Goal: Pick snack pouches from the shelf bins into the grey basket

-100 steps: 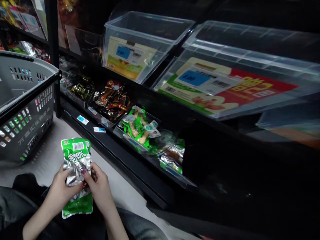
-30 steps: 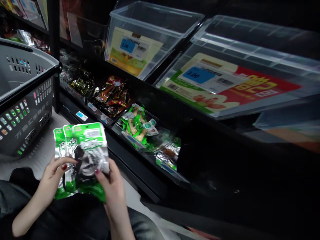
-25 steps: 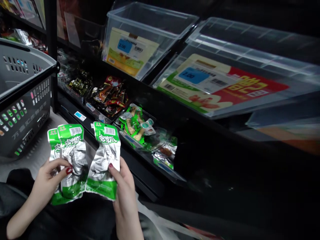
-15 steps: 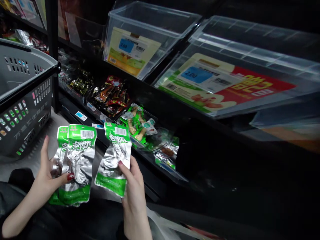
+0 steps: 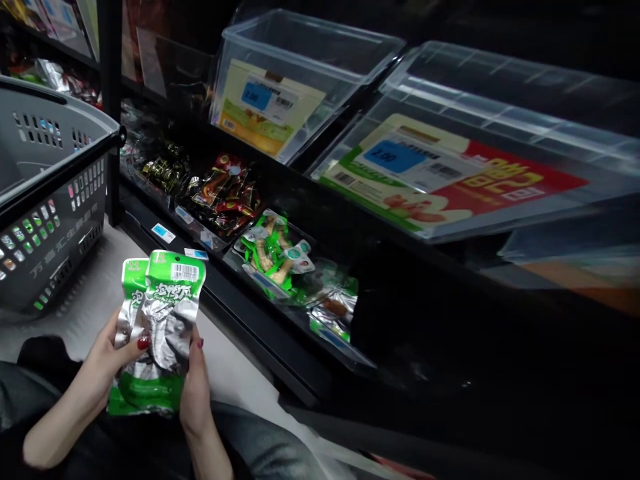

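Note:
A small stack of green-and-silver vacuum-sealed snack packets (image 5: 170, 313) is held upright above my lap. The front packet shows a barcode at its top right, and another sticks out behind it on the left. My left hand (image 5: 103, 363) is closed on the stack's left side, its thumb across the front and its fingers hidden behind. Along the right edge, my right hand (image 5: 197, 390) grips the packets with its thumb up, its other fingers mostly out of sight.
A grey shopping basket (image 5: 75, 167) stands at the left. Beyond the packets, a low black shelf bears trays of dark-red snack packets (image 5: 225, 193), green packets (image 5: 273, 250) and silver packets (image 5: 337, 307). Clear plastic bins (image 5: 350, 57) with price labels sit above.
My right hand has moved left and brought its separate packet against the stack in my left hand. Both hands now hold the packets together.

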Tool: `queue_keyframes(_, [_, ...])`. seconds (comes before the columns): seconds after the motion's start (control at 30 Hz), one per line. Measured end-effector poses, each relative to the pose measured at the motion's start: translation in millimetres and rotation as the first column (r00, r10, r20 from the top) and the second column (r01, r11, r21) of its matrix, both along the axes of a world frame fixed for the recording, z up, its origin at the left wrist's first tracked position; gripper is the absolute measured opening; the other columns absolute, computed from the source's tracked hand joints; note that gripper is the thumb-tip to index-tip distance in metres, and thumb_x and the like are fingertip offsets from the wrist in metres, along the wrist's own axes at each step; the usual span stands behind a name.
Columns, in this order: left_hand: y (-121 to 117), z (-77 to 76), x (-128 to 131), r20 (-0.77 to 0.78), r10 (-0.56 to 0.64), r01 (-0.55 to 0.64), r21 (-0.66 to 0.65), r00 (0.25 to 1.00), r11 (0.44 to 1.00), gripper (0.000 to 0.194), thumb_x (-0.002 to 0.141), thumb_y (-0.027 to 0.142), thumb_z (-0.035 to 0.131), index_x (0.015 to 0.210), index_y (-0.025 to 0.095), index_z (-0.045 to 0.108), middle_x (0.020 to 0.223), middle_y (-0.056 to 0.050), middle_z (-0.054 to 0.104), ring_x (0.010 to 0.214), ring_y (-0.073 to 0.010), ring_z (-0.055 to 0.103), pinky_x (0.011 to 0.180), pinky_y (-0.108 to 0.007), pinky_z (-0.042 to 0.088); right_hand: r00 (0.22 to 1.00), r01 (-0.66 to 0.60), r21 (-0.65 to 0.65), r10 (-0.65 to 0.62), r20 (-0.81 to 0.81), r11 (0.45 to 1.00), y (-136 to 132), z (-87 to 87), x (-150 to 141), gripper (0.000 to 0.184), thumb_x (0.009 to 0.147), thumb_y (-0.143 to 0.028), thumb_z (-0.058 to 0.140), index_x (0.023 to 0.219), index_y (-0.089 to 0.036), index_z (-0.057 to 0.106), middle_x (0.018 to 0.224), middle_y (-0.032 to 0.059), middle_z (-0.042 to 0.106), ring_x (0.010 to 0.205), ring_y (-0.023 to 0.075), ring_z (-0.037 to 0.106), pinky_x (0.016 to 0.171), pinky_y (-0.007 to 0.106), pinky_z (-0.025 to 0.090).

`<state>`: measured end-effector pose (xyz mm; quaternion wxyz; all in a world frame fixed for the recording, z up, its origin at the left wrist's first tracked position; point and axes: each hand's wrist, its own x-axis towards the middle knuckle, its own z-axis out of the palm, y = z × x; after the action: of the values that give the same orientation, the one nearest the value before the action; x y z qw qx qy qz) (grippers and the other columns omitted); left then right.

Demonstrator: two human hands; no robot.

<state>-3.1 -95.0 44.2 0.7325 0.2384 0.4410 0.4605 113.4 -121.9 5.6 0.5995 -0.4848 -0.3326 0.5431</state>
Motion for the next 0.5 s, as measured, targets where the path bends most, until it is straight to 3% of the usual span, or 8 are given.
queue_keyframes(0.1, [-0.2,0.5,0.9,0.043,-0.015,0.016,-0.028,0.999,0.999,0.072,0.058,0.023,0.072,0.123,0.022,0.042,0.099,-0.008,0.067,0.085,-0.0262,0.064,0.073,-0.034,0.051,0.985,-0.083,0.051,0.074,0.157,0.995,0.3,4.5,-1.3,0.052,0.078,-0.047,0.049,0.122,-0.020,0.043,0.118,0.0090,0.054,0.108,0.0223,0.051,0.091,0.037,0.040])
queue_keyframes(0.2, [-1.4,-0.4,1.9,0.049,-0.047,0.050,-0.049,0.998,0.998,0.073,0.056,0.022,0.073,0.122,0.024,0.041,0.100,-0.009,0.067,0.086,-0.0265,0.064,0.071,-0.033,0.052,0.941,-0.036,0.031,0.023,0.338,0.999,4.5,11.1,1.9,0.042,0.076,-0.037,0.057,0.113,-0.017,0.051,0.111,0.0091,0.058,0.104,0.0223,0.053,0.093,0.037,0.039])
queue_keyframes(0.37, [-1.6,-5.3,4.2,-0.005,-0.019,0.019,0.012,1.000,1.000,0.063,0.063,0.029,0.068,0.120,0.023,0.044,0.106,-0.007,0.065,0.094,-0.0250,0.061,0.081,-0.033,0.048,0.982,-0.032,-0.030,0.037,0.187,0.999,7.7,14.2,8.9,0.041,0.078,-0.035,0.054,0.115,-0.017,0.049,0.112,0.0100,0.059,0.104,0.0226,0.055,0.088,0.037,0.043])
queue_keyframes(0.5, [2.3,-9.1,2.0,-0.111,0.073,-0.064,0.081,0.991,0.995,0.057,0.069,0.032,0.063,0.121,0.022,0.043,0.108,-0.006,0.063,0.100,-0.0227,0.057,0.089,-0.033,0.042,0.983,0.029,0.017,-0.032,0.181,0.999,4.4,13.3,22.3,0.038,0.076,-0.035,0.057,0.110,-0.018,0.054,0.109,0.0096,0.061,0.100,0.0229,0.057,0.085,0.035,0.045])
